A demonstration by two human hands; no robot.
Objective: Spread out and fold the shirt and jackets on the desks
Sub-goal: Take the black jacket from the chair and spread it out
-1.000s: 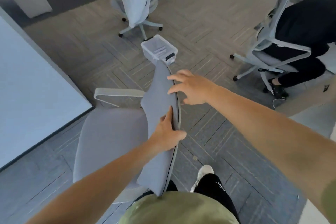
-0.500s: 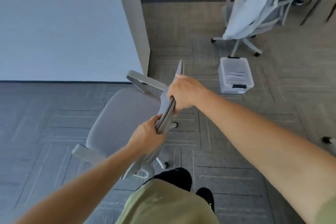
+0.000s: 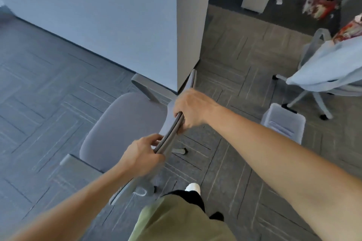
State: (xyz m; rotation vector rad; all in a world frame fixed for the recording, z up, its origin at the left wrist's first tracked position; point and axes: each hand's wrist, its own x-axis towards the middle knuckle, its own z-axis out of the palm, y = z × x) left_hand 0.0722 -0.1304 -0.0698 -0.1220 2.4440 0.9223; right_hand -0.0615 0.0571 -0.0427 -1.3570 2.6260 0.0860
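Both hands — left hand [image 3: 142, 155], right hand [image 3: 191, 109] — clenched around the chair backrest [image 3: 172, 136] edge.

Office: swivel chairs [image 3: 125, 129], desk [image 3: 98, 15], carpet tiles [image 3: 39, 94].

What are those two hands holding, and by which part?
The grey office chair, by the edge of its backrest. The left hand grips it nearer the person, the right hand farther along.

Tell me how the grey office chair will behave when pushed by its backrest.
The office chair will probably roll rather than drag: a star-base leg shows underneath, though carpet tiles may slow it. The backrest looks stiff, undeformed between the left hand and right hand. It may swivel if pushed unevenly.
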